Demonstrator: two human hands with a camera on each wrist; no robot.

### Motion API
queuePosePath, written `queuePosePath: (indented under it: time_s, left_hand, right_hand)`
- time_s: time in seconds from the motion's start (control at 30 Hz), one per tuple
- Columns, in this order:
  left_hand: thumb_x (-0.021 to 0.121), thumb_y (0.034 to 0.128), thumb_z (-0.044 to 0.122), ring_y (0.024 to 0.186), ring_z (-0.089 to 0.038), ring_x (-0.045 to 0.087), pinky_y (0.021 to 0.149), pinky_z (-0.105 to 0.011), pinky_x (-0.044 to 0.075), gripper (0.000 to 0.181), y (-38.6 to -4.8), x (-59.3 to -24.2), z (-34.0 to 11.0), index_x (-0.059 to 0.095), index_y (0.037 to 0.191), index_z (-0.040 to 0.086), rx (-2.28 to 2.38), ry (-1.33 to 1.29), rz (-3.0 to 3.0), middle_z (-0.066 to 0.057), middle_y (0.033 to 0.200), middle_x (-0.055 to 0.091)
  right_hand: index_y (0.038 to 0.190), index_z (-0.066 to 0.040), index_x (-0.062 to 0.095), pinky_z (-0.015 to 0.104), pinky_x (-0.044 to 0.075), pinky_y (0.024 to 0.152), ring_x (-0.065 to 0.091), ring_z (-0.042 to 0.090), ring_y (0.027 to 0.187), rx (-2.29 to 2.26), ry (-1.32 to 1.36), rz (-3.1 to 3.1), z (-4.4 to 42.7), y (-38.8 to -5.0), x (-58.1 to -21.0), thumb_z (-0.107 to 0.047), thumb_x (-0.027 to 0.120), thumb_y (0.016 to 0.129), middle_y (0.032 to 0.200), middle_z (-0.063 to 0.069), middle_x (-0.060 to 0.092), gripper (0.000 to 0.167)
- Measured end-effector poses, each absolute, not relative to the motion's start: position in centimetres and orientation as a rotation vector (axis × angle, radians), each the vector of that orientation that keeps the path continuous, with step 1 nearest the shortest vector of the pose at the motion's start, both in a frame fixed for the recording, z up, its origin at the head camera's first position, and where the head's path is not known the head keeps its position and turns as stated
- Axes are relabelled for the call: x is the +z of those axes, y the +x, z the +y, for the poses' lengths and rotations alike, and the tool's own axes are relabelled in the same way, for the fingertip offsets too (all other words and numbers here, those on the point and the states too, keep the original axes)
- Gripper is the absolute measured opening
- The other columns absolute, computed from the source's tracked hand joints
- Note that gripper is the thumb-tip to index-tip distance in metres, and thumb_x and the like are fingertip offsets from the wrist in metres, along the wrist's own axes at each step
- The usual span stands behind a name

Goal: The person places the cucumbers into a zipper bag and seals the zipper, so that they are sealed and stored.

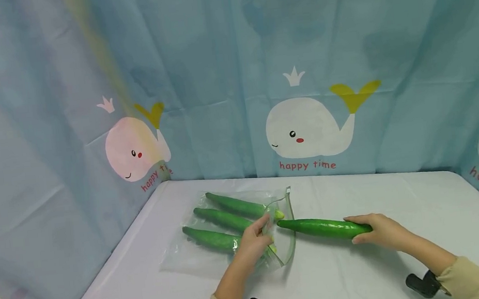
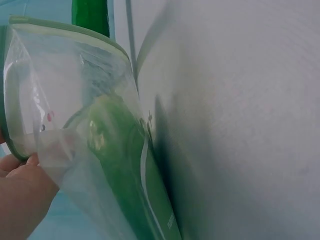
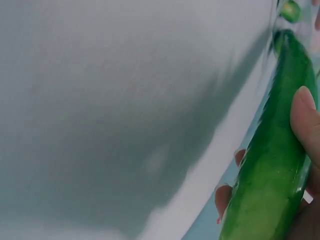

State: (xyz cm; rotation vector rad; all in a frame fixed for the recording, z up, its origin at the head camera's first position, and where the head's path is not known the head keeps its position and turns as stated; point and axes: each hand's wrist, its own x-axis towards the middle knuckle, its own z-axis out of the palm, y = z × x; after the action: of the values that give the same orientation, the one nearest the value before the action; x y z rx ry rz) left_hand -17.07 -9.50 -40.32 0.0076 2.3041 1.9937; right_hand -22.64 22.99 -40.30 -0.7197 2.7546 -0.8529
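Observation:
A clear zip bag (image 1: 176, 258) with a green-edged mouth lies on the table, its mouth facing right. Inside it are three cucumbers, among them the front cucumber (image 1: 214, 240). My left hand (image 1: 253, 240) pinches the upper layer at the bag's mouth and lifts it, so the mouth gapes. My right hand (image 1: 379, 232) grips a glossy cucumber (image 1: 322, 227) by its right end. That cucumber's dark left tip reaches into the bag's mouth. The right wrist view shows the thumb and fingers wrapped round this cucumber (image 3: 270, 180).
The white table (image 1: 393, 192) spreads around the bag. Behind it hangs a blue curtain (image 1: 220, 137) printed with whales. Dark wrist cameras are strapped near both sleeves, such as the right camera (image 1: 424, 285).

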Motion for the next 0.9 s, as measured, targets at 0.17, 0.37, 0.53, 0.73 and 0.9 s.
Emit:
queuePosePath:
  time_s: [0.17, 0.37, 0.53, 0.73, 0.9]
  left_hand:
    - [0.050, 0.0813, -0.007, 0.140, -0.043, 0.025, 0.098, -0.046, 0.039, 0.068, -16.9, -40.4, -9.5, 0.040, 0.147, 0.004, 2.020, 0.014, 2.301, -0.022, 0.152, 0.033]
    - [0.051, 0.0805, -0.008, 0.140, -0.043, 0.025, 0.083, -0.034, 0.041, 0.068, -16.8, -40.3, -9.5, 0.040, 0.147, 0.002, 2.035, 0.019, 2.301, -0.024, 0.149, 0.036]
    - [0.051, 0.0811, -0.007, 0.140, -0.044, 0.025, 0.087, -0.037, 0.042, 0.068, -16.9, -40.4, -9.4, 0.039, 0.147, 0.003, 2.020, 0.020, 2.310, -0.023, 0.149, 0.038]
    - [0.051, 0.0815, -0.008, 0.139, -0.043, 0.028, 0.105, -0.052, 0.036, 0.068, -17.0, -40.4, -9.2, 0.039, 0.147, 0.002, 2.026, 0.019, 2.300, -0.022, 0.148, 0.039]
    - [0.051, 0.0777, -0.009, 0.139, -0.043, 0.028, 0.093, -0.041, 0.044, 0.071, -17.0, -40.4, -8.9, 0.039, 0.147, 0.001, 2.033, 0.019, 2.295, -0.022, 0.150, 0.037]
  right_hand:
    - [0.132, 0.003, 0.057, 0.038, 0.044, 0.071, 0.056, 0.022, 0.095, -0.890, -0.732, 2.730, 22.0, -22.6, -40.5, -0.027, 0.077, 0.080, 0.123, 0.026, 0.061, 0.063]
    - [0.133, 0.006, 0.055, 0.033, 0.039, 0.065, 0.048, 0.018, 0.082, -0.986, -0.714, 2.655, 20.3, -22.2, -41.2, -0.027, 0.075, 0.083, 0.122, 0.025, 0.061, 0.063]
    - [0.132, 0.006, 0.055, 0.034, 0.038, 0.065, 0.046, 0.018, 0.080, -1.037, -0.655, 2.639, 19.1, -22.2, -41.6, -0.027, 0.075, 0.083, 0.122, 0.023, 0.061, 0.063]
    - [0.129, 0.009, 0.056, 0.034, 0.038, 0.065, 0.046, 0.019, 0.078, -1.093, -0.590, 2.600, 17.9, -22.3, -41.4, -0.024, 0.075, 0.084, 0.113, 0.016, 0.064, 0.059]
    - [0.126, 0.010, 0.058, 0.033, 0.041, 0.066, 0.048, 0.019, 0.080, -1.091, -0.545, 2.599, 17.5, -22.3, -41.3, -0.025, 0.074, 0.085, 0.111, 0.015, 0.064, 0.056]
